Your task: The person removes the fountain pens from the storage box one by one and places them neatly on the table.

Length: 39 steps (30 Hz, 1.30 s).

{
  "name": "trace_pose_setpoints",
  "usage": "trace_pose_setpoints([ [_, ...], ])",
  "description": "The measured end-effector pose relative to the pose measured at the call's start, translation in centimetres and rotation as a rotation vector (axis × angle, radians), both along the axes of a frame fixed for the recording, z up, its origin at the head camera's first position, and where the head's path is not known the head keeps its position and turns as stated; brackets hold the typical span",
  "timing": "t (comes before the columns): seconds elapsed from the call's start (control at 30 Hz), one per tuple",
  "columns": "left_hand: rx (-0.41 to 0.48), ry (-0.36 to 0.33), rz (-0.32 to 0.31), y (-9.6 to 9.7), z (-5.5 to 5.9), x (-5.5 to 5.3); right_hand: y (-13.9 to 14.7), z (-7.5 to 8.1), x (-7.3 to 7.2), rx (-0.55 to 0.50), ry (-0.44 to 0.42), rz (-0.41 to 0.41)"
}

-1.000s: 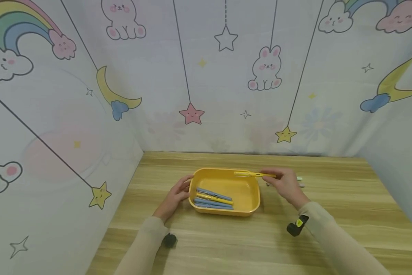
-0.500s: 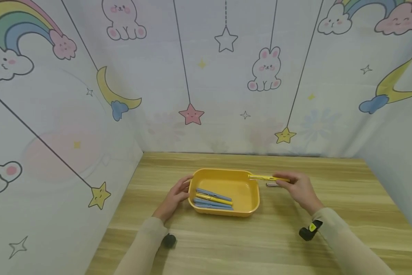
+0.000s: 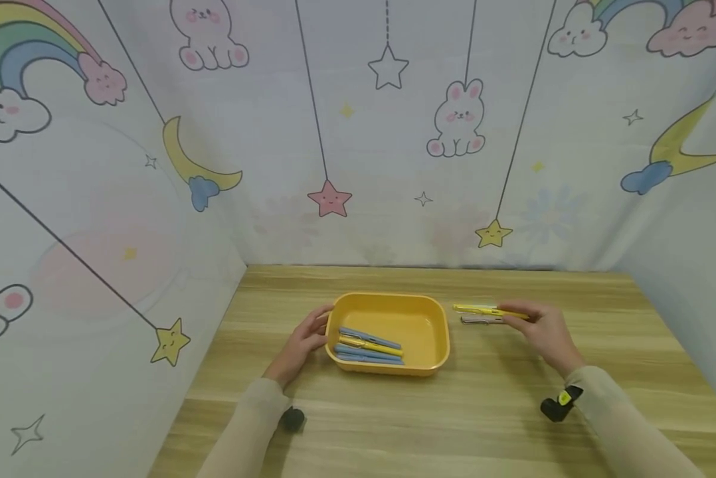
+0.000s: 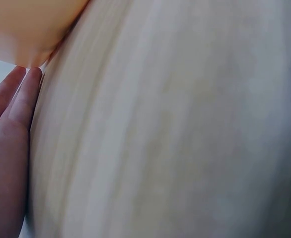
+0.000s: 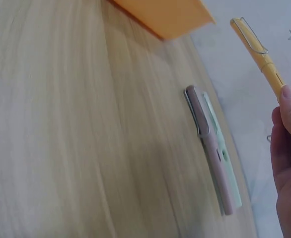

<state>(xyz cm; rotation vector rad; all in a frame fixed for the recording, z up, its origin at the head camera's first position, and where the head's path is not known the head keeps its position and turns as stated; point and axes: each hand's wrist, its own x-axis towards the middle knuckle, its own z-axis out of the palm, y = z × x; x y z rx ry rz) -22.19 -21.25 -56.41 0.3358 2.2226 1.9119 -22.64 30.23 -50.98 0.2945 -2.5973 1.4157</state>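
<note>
My right hand (image 3: 546, 335) pinches a yellow pen (image 5: 254, 44) between thumb and fingers, its silver-clipped cap pointing left toward the box. Below it on the table lie a pinkish-brown pen (image 5: 211, 148) and a mint-green pen (image 5: 232, 181), side by side. In the head view the pinkish pen (image 3: 480, 320) shows just under the yellow one, while the mint one is hidden. My left hand (image 3: 298, 346) touches the left end of a yellow plastic box (image 3: 414, 370), fingers straight against its wall in the left wrist view. Inside the box, several blue pens (image 3: 370, 360) lie with another yellow pen (image 3: 372, 344).
The wood-grain table (image 3: 406, 425) meets a white curtain (image 3: 394, 239) printed with stars, rabbits and moons at the back. More of this cloth hangs at the left and right sides. Black cameras (image 3: 293, 419) are strapped to both wrists.
My right hand has moved right with the yellow pen, from over the box's right rim to above the pens on the table. The left hand and the box have stayed put.
</note>
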Motion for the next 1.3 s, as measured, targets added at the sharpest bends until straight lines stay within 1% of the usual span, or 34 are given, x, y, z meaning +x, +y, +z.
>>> trace_pose_setpoints([
  [0.17,0.002,0.009,-0.003,-0.1,0.0,-0.1,1.2,-0.6,0.1,0.016,0.007,-0.011],
  [0.43,0.0,0.008,-0.001,-0.2,0.0,-0.2,2.2,-1.8,0.2,0.086,0.051,-0.047],
  [0.7,-0.004,-0.003,0.001,-0.1,-0.1,-0.1,2.7,-3.1,0.1,0.13,0.024,-0.036],
  [0.87,-0.007,-0.004,0.0,0.0,0.0,0.0,2.7,-3.8,0.1,0.134,0.031,-0.01],
  [1.03,0.002,-0.009,0.002,0.1,0.1,0.1,2.8,-4.3,-0.1,0.17,0.066,0.014],
  [1.2,-0.004,-0.014,0.004,0.0,0.0,0.0,2.8,-4.5,-0.2,0.27,0.137,0.021],
  [1.3,-0.014,-0.015,0.008,0.0,0.0,0.0,2.8,-4.5,-0.2,0.319,0.164,0.036],
])
